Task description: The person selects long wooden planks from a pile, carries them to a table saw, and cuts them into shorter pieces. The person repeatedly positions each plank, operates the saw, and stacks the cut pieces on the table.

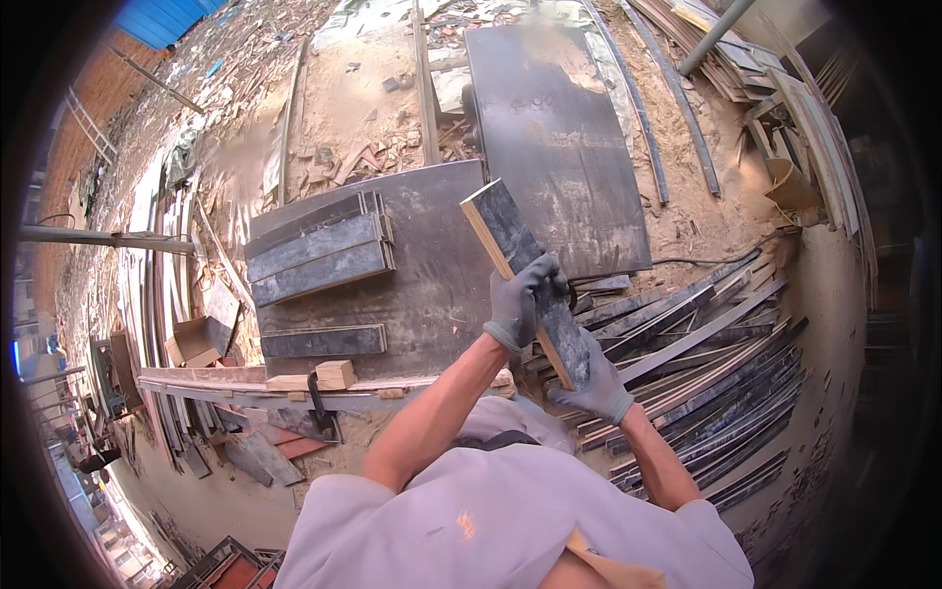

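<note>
A short dark-faced plywood strip [507, 224] with pale raw edges slants in front of me, both gloved hands on it. My left hand [524, 299], in a grey work glove, wraps round its middle. Lower down, my right hand [597, 381], gloved alike, grips the near end. Left of the strip, a stack of similar plywood strips [319, 257] lies on a dark work board [432, 285]. One separate strip [324, 341] rests nearer to me on the same board. The fingers' undersides are hidden behind the held strip.
Along the board's near edge runs a wooden rail [226, 378] with a small wood block [335, 374]. Many long dark strips [716, 393] are piled at the right. Beyond stands another dark panel [549, 137]. Scrap wood litters the ground at far left, and a metal pole [108, 239] juts in.
</note>
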The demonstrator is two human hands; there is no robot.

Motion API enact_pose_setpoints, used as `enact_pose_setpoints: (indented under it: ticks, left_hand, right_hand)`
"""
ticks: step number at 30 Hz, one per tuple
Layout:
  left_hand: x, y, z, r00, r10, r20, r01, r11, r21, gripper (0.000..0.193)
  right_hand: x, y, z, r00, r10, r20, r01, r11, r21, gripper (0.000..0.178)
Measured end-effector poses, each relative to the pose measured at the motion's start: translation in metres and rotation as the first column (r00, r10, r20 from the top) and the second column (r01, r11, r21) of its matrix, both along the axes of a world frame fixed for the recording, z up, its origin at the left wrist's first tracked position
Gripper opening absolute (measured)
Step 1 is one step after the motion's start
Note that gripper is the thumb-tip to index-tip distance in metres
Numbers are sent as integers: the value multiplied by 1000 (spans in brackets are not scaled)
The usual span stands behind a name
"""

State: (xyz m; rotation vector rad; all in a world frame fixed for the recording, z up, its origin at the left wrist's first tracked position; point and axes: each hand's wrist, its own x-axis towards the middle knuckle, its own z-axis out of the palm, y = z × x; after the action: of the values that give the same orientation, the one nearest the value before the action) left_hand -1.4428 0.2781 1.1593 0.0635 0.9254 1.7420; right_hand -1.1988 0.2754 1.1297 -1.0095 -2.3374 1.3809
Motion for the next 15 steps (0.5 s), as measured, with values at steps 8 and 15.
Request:
enact_pose_setpoints:
  ticks: [8, 15]
  left_hand:
    - [-1, 55, -117, 994, -112, -20, 94, 906, -413, 45]
    - [-44, 94, -268, 970, -233, 67, 197, 598, -776, 52]
  right_hand:
    - [-18, 29, -12, 796, -95, 597, 200, 973, -112, 73]
    - [-66, 78, -45, 657, -11, 754, 77, 996, -52, 72]
